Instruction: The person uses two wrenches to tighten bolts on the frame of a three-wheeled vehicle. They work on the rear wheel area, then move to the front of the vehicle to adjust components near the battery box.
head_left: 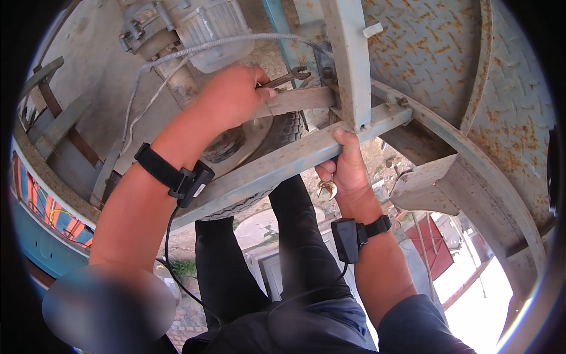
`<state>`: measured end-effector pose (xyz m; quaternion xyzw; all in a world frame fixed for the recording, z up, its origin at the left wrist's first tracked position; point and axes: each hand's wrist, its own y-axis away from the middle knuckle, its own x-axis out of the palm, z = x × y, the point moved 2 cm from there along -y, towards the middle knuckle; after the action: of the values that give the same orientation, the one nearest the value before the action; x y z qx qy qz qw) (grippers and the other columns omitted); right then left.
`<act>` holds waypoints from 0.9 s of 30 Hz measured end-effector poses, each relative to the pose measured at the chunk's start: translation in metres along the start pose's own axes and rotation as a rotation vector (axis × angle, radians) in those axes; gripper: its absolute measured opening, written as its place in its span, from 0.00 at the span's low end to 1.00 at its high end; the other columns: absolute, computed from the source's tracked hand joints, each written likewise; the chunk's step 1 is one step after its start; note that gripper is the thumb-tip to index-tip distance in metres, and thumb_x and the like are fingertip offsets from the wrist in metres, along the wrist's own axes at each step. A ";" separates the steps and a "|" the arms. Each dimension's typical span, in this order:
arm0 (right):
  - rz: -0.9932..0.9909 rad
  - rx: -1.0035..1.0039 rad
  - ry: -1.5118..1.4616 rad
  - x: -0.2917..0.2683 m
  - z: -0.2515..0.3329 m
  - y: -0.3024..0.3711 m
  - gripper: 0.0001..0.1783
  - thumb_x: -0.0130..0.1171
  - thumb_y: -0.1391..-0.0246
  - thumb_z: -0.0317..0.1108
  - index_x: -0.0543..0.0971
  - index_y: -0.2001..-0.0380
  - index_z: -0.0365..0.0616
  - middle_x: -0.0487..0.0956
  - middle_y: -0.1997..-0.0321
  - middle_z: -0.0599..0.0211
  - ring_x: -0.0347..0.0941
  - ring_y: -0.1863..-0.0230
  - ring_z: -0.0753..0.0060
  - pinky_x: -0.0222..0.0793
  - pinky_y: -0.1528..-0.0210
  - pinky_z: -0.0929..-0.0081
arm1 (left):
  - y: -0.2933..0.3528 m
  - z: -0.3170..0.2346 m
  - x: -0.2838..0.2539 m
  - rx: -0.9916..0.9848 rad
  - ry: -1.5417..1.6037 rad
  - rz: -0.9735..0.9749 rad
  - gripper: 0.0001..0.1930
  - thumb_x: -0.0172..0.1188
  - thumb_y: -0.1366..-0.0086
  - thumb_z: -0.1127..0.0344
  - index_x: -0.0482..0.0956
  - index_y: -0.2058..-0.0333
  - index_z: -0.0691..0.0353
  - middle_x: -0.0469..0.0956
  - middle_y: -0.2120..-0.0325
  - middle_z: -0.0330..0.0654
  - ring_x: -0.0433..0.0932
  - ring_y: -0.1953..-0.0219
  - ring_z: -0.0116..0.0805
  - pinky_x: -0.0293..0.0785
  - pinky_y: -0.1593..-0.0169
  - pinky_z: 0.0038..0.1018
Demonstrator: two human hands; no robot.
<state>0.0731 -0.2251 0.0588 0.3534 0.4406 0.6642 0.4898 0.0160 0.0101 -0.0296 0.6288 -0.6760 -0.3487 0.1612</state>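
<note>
Steel wrench [286, 78], dull, in left hand [236, 94], fingers tight, forearm slanting.
Right hand [349, 168] raised at beam edge [286, 167], fingers around second wrench [332, 189].

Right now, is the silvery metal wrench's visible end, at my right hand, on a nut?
No, off: that silvery metal wrench shows empty jaws beside the right hand.

Scuffed blue-grey beam [265, 171], slanting; bolts [403, 102] at right end, right thumb [346, 139] on it.
</note>
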 end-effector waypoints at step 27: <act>0.015 -0.001 -0.029 0.001 0.001 0.001 0.18 0.59 0.37 0.48 0.73 0.64 0.44 0.71 0.76 0.72 0.61 0.83 0.82 0.61 0.84 0.79 | -0.018 -0.029 0.006 0.022 0.000 0.037 0.16 0.63 0.31 0.57 0.85 0.54 0.63 0.85 0.59 0.53 0.83 0.55 0.53 0.77 0.51 0.43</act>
<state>0.0729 -0.2244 0.0602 0.3661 0.4304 0.6628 0.4913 0.0475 -0.0026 -0.0220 0.6180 -0.6912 -0.3384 0.1606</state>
